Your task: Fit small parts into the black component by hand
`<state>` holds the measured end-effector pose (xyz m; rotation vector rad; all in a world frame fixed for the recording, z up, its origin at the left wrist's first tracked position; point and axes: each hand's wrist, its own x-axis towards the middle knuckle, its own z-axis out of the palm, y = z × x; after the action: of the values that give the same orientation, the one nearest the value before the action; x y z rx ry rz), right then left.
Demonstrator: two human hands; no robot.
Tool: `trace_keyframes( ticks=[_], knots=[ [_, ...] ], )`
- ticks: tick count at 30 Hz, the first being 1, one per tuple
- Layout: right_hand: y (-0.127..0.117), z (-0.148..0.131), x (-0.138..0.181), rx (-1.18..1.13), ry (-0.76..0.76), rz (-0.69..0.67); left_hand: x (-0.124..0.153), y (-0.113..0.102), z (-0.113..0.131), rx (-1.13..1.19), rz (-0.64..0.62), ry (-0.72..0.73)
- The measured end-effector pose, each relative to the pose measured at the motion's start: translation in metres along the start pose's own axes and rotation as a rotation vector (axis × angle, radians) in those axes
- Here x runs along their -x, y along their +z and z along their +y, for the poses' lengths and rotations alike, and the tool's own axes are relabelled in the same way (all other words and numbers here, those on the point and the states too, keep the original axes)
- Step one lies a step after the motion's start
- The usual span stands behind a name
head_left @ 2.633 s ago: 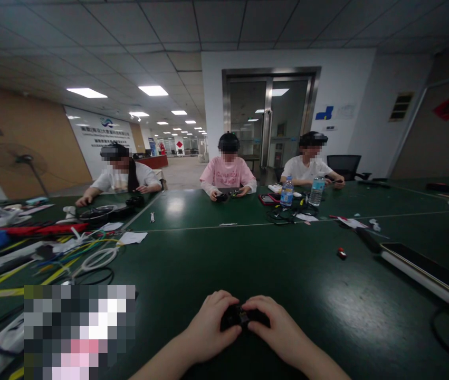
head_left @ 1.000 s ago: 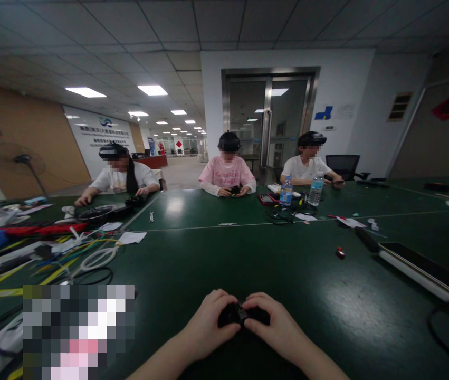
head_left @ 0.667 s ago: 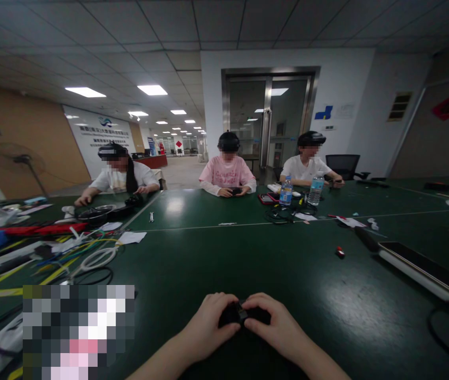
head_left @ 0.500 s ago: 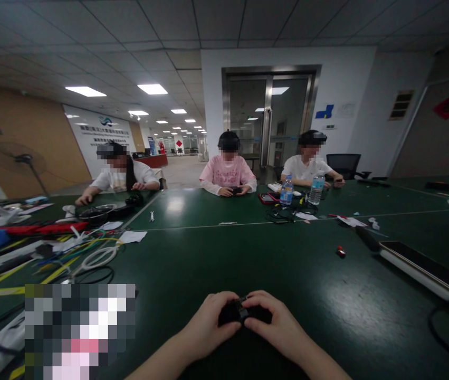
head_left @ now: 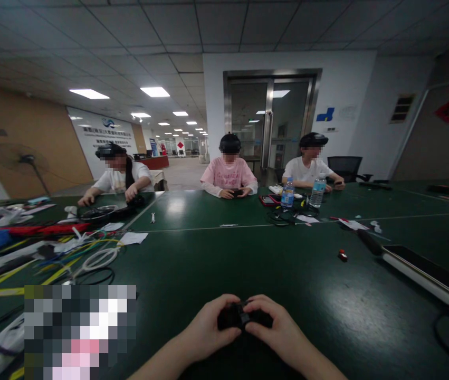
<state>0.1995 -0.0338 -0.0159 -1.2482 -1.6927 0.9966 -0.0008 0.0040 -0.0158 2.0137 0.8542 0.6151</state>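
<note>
A small black object [head_left: 243, 315] with a blocky middle sits between my two hands, low in the view and over the green table [head_left: 192, 269]. My left hand [head_left: 208, 327] curls round its left side, thumb and fingers bent inward. From the other side my right hand [head_left: 277, 324] grips it, its fingertips on top and the thumb at the near edge. The fingers and shadow hide much of the object, so its exact kind cannot be made out.
A small red and white item [head_left: 342, 256] and a dark-screened device [head_left: 426, 269] lie to the right. Cables [head_left: 99, 259], paper [head_left: 134, 238] and a white power strip [head_left: 6, 345] are on the left. Water bottles [head_left: 317, 192] and several people are across the table.
The scene sits slightly lower in view. My hands keep their hold on the black object with hardly any shift. Across the table, the person at left has moved a hand.
</note>
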Motion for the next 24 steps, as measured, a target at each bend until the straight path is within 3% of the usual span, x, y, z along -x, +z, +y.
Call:
trace_keyframes(
  ticks=[12, 24],
  knots=[
    [0.001, -0.001, 0.001, -0.034, -0.006, 0.042, 0.000, 0.000, 0.000, -0.033, 0.042, 0.022],
    [-0.017, -0.004, -0.001, 0.004, 0.007, 0.208, 0.000, -0.002, 0.004, -0.057, 0.020, -0.023]
  ],
)
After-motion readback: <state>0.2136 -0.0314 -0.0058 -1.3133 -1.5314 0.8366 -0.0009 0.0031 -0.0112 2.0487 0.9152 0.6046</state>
